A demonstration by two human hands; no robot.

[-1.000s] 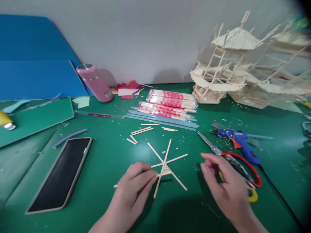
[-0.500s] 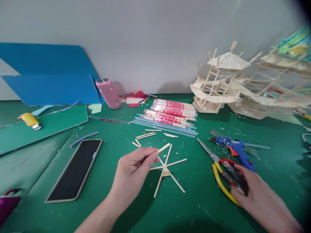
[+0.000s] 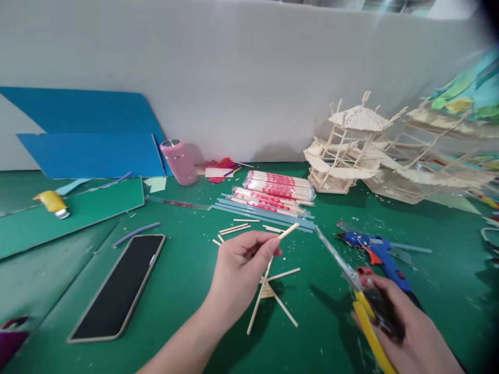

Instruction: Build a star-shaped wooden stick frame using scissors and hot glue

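Note:
My left hand pinches a short wooden stick and holds it up above the green mat, its tip pointing right. My right hand grips the red and yellow handles of a pair of scissors, lifted off the mat, with the blades pointing up and left toward the stick's tip. Under my left hand a small star of crossed sticks lies flat on the mat.
A blue glue gun lies right of the scissors. Packs of chopsticks and loose stick pieces sit behind. A phone lies at the left, a pink bottle by the wall, and stick-built models at the right.
My left hand picked a stick off the mat and raised it. My right hand moved to the scissors, gripped them and lifted them toward the stick. The camera tilted up.

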